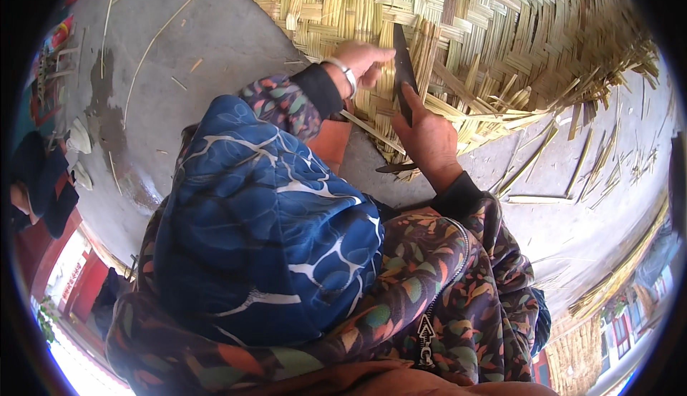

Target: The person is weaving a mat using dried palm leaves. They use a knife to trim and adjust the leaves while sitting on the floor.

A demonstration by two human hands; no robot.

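A large mat (458,31) woven from flat pale green and yellow strips spreads over the floor in front of me. My right hand (431,138) is closed round a long, flat, dark blade (404,74), which lies over the mat's weave near its edge. To the left of the blade, my left hand (359,62), with a white bracelet at the wrist, is at the mat's edge. Its fingers are bent with the fingertips close together by a pale strip; what they pinch is too small to make out. A dark pointed piece (396,168) shows below my right hand.
Loose strips (551,160) and scraps are scattered on the grey floor (215,45) to the right, with a few thin ones at left. Something orange-red (333,142) shows beneath my left forearm. Another person's dark clothing (43,181) is at the far left.
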